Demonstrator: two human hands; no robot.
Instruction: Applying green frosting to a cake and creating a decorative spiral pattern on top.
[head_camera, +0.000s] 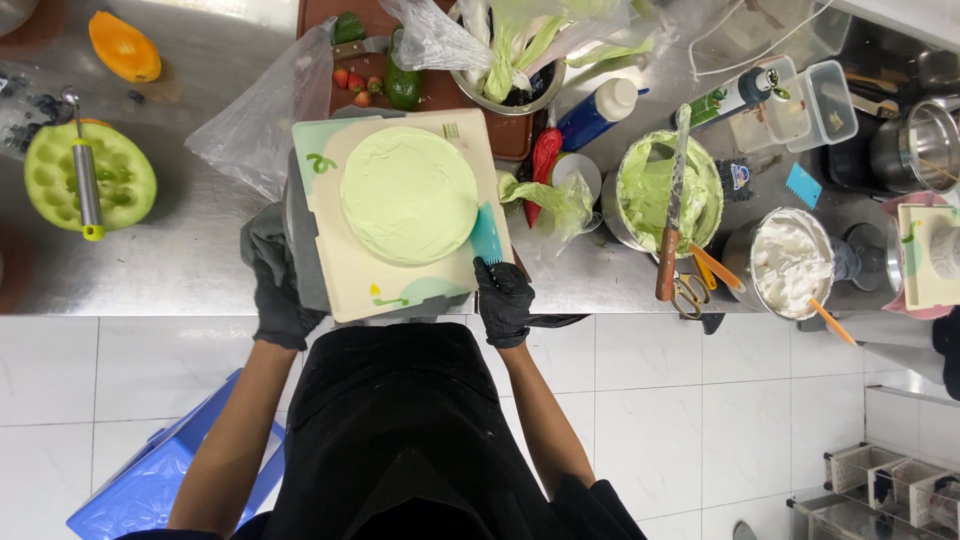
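A round cake (408, 194) covered in pale green cream sits on a square cream-coloured board (352, 280) on a turntable at the counter's front edge. My right hand (503, 300), in a black glove, holds a small teal scraper (486, 236) upright against the cake's right side. My left hand (275, 285), also black-gloved, rests against the left side of the board and turntable.
To the right stand a bowl of green cream (655, 190) with a spatula (672, 215) across it, a bowl of white cream (792, 262), scissors (688, 292) and bottles. A scooped green melon half (88, 178) lies at the left. A blue stool (160, 470) stands on the tiled floor.
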